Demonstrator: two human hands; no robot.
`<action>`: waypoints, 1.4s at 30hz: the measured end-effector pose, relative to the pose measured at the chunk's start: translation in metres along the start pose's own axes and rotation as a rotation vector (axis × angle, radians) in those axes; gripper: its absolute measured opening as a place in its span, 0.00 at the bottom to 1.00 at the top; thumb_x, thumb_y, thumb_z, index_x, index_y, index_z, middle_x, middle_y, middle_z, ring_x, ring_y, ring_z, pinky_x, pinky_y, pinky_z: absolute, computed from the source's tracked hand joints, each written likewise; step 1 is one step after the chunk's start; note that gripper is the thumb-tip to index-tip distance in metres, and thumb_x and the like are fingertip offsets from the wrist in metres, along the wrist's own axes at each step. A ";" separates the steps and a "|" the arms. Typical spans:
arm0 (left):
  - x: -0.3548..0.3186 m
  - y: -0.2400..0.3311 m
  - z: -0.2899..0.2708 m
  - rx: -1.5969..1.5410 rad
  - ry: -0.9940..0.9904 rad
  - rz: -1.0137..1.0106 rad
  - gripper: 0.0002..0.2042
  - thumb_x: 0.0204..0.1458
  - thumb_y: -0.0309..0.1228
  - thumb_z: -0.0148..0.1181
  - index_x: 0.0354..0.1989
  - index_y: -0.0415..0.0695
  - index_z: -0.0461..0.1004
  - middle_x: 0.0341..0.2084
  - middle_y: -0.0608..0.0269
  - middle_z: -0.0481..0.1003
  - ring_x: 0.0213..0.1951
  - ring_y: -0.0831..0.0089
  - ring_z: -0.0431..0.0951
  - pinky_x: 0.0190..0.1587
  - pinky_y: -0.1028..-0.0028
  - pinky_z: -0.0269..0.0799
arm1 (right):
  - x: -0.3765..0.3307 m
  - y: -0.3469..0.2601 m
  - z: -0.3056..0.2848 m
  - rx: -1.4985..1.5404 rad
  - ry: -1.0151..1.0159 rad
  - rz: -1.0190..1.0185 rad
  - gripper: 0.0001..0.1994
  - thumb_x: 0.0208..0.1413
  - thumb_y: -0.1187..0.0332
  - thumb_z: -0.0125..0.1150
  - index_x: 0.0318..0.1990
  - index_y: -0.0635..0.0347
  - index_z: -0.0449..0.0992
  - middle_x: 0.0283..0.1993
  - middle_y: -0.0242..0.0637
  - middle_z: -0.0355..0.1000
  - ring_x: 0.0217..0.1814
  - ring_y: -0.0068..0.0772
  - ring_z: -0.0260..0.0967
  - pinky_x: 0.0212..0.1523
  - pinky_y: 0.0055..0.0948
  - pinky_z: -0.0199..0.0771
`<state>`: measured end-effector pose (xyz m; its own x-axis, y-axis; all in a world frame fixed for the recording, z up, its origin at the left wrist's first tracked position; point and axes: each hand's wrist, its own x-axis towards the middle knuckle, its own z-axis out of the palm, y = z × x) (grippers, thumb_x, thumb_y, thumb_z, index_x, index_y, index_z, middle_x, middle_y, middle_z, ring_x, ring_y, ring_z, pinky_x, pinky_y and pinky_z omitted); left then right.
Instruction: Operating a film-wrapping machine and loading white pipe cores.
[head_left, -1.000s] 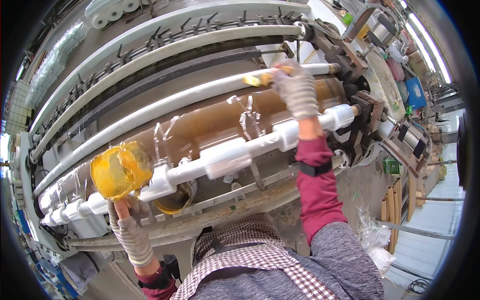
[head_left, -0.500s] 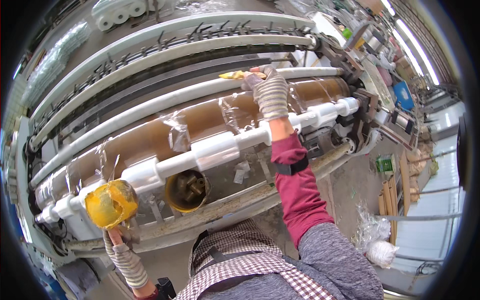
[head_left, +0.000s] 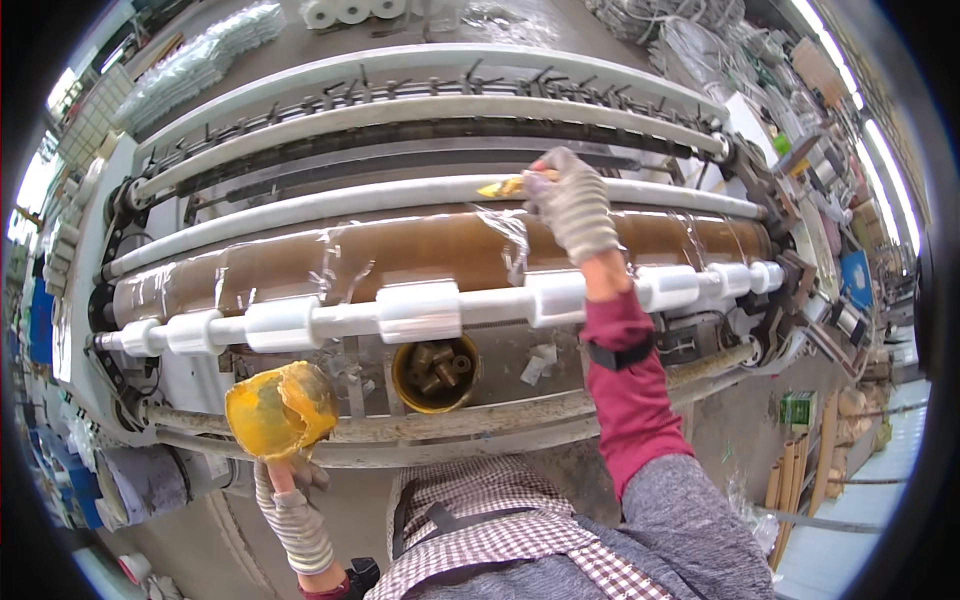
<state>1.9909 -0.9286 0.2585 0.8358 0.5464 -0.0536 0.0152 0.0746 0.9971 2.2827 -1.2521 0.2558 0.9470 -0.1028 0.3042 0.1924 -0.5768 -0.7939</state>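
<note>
My left hand (head_left: 292, 510), in a striped knit glove with bare fingertips, is closed around the underside of a yellow-crusted cup (head_left: 281, 408). The cup is tilted, its ragged rim showing, in front of the white film rolls (head_left: 418, 310). Over the far side of the long brown roller (head_left: 400, 250), my gloved right hand (head_left: 574, 200) grips a slim yellow-coated tool (head_left: 505, 187) whose exact kind I cannot make out. The tool points left, near the white bar behind the roller. Loose clear film (head_left: 510, 240) clings to the roller below it.
Under the rolls stands a yellow bucket (head_left: 435, 375) holding short brown tubes. A worn rail (head_left: 500, 412) runs between me and the machine. Side frames (head_left: 92, 270) close it off at both ends. Cardboard tubes (head_left: 790, 480) lie at the lower right.
The whole view has turned, so the machine now lies more level. My left hand and the cup are nearer me, farther from the white rolls. My right hand still holds its tool over the roller.
</note>
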 end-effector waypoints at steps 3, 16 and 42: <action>0.017 0.002 -0.041 0.013 0.008 0.012 0.16 0.59 0.44 0.48 0.36 0.41 0.67 0.15 0.69 0.60 0.17 0.76 0.63 0.22 0.76 0.60 | -0.004 -0.056 0.023 0.099 0.065 0.048 0.09 0.49 0.67 0.61 0.34 0.61 0.72 0.23 0.40 0.73 0.21 0.27 0.70 0.23 0.26 0.70; 0.121 0.047 -0.233 0.041 0.014 -0.077 0.16 0.59 0.45 0.48 0.27 0.47 0.62 0.16 0.70 0.59 0.15 0.79 0.61 0.18 0.78 0.58 | -0.004 -0.133 0.174 -0.169 0.246 -0.065 0.12 0.46 0.65 0.63 0.35 0.61 0.72 0.27 0.47 0.74 0.30 0.46 0.74 0.34 0.37 0.73; 0.255 0.070 -0.418 -0.078 0.051 0.090 0.30 0.48 0.51 0.60 0.48 0.39 0.60 0.24 0.64 0.71 0.19 0.79 0.66 0.22 0.80 0.64 | -0.061 -0.336 0.349 -0.165 0.200 -0.309 0.10 0.48 0.70 0.58 0.39 0.59 0.71 0.35 0.47 0.73 0.36 0.49 0.71 0.39 0.38 0.69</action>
<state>1.9759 -0.4352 0.2917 0.8028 0.5955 0.0311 -0.1032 0.0874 0.9908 2.2505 -0.7691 0.3202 0.7788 -0.0505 0.6252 0.4012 -0.7262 -0.5583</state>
